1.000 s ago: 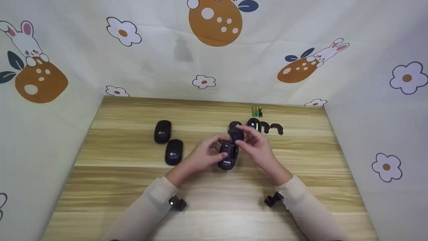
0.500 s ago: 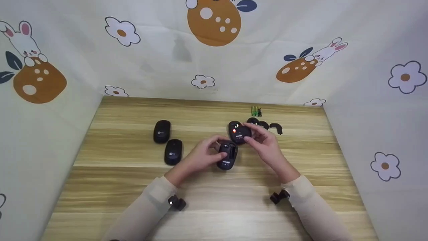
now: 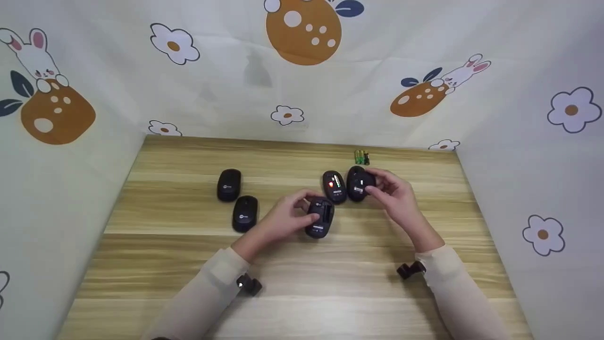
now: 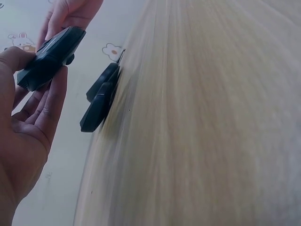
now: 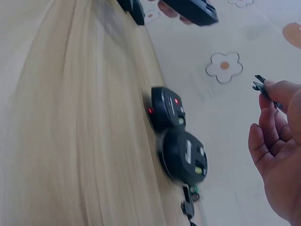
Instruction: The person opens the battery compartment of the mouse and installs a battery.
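Pale fabric [image 3: 226, 104] printed with flowers, rabbits and orange fruit closes off the far side of a wood-grain desk [image 3: 311, 288] on my head view. Near the middle I see the left hand [image 3: 286, 215] holding an upturned black mouse [image 3: 318, 226], its long battery slot uncovered. Two logo-up mice [image 3: 229, 185] lie to the left; on the right, a mouse with a red light [image 3: 336, 192] sits just beside another upturned mouse [image 3: 356, 185], and small batteries [image 3: 362, 157] lie behind them. The right hand [image 3: 395, 194] is at that last one's outer edge (from up here I can't make out what its fingers have).

On the left wrist view, that grip is narrow, thumb above and fingers beneath the held mouse, which is tilted and clear of the desk.

On the right wrist view, the right grip pinches a thin dark piece [image 5: 261, 89], apart from the lit mouse and its neighbour.
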Motion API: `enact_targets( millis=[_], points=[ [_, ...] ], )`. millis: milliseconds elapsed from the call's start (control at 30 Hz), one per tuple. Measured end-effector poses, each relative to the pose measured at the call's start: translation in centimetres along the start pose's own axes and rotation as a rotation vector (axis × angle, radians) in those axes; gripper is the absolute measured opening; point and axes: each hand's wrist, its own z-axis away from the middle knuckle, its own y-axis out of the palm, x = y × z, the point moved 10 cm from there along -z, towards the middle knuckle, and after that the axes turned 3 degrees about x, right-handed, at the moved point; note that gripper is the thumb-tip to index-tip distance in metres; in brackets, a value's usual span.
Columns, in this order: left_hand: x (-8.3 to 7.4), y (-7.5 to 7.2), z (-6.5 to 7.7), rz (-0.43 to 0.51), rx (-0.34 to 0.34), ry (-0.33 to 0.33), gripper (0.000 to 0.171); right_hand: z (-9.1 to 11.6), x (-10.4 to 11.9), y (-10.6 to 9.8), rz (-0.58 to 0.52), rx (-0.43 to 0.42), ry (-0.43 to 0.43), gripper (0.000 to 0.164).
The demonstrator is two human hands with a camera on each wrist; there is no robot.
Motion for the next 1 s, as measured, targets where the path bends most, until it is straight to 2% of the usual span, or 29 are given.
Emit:
enact_targets(
  millis=[300,500,700,933,1000],
  points=[
    [0.0,-0.1,-0.2,-0.003,-0.004,0.009,0.047,-0.4,-1.5,-3.9,0.053,-0.004,0.063,0.042],
    [0.2,-0.2,-0.2,-0.008,-0.007,0.004,0.048,-0.9,-2.7,-6.2,0.172,0.036,0.102,0.043],
    [0.2,-0.2,-0.2,-0.008,-0.01,-0.004,0.048,-1.1,-4.2,-8.5,0.253,0.039,0.159,0.044],
    [0.5,-0.2,-0.2,0.006,-0.012,-0.011,0.048,-1.0,-3.8,-10.0,0.293,0.05,0.19,0.042],
    [0.5,-0.2,-0.2,0.008,-0.012,-0.013,0.048,-1.1,-4.3,-10.7,0.312,0.048,0.185,0.041]
  ],
)
